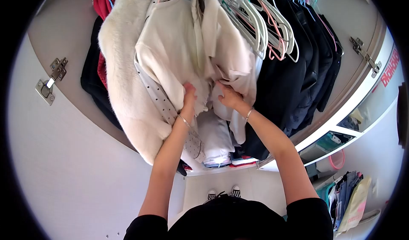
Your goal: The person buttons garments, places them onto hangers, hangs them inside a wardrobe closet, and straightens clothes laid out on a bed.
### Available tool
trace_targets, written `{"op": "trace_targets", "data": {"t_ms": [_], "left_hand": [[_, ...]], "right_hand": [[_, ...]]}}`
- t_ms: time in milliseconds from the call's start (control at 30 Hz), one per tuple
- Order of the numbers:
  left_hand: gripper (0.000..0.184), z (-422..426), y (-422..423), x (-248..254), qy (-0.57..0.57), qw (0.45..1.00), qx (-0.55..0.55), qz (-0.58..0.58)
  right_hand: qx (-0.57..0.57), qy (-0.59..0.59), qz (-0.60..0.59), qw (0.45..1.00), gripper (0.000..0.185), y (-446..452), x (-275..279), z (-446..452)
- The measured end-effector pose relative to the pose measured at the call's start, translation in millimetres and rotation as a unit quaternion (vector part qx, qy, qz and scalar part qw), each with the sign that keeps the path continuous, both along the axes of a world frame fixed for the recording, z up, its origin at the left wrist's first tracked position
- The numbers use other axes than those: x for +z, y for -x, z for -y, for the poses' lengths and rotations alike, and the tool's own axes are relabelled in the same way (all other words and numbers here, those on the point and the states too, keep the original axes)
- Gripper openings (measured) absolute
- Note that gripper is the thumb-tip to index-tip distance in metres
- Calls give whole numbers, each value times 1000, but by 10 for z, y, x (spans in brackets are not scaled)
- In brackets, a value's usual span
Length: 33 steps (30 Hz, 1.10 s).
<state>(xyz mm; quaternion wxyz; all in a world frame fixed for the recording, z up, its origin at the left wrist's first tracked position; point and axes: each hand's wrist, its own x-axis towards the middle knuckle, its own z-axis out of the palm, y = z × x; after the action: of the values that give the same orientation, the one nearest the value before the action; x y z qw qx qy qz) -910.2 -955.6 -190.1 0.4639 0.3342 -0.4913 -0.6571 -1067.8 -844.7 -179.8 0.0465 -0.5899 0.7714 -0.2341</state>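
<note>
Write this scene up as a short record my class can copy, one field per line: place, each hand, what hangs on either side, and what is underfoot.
Place: open wardrobe
Left hand: touching the cream sweater; grip unclear
Right hand: touching the beige jacket; grip unclear
Hanging to the left: fluffy coat, dotted garment
Hanging to the right: white and pink hangers, dark clothes
Underfoot: pale floor, with striped shoes

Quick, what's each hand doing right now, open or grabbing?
Left hand: against the cream sweater; can't tell if it's gripping.
Right hand: at the beige jacket, fingers partly hidden; grip can't be told.
</note>
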Motion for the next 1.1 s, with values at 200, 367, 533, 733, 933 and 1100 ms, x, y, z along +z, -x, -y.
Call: {"op": "trace_targets", "data": {"t_ms": [200, 367, 533, 733, 933, 1100], "left_hand": [[17, -749, -312, 60, 121, 962, -245, 10], [36, -1573, -377, 495, 174, 865, -469, -22], [63, -1733, -344, 491, 250, 873, -418, -33], [57, -1596, -487, 488, 230, 918, -311, -85], [40, -1580, -628, 317, 219, 943, -243, -53], [22, -1970, -605, 135, 166, 934, -315, -41]], "right_hand": [[85, 57, -45, 994, 51, -218, -58, 14], [164, 72, -20, 984, 49, -496, -565, 107], [170, -14, 51, 984, 42, -813, -536, -298], [310, 50, 291, 904, 29, -1047, -157, -1234], [216, 8, 520, 826, 18, -1020, -96, -1626], [39, 206, 653, 728, 19, -1181, -227, -2019]]}}
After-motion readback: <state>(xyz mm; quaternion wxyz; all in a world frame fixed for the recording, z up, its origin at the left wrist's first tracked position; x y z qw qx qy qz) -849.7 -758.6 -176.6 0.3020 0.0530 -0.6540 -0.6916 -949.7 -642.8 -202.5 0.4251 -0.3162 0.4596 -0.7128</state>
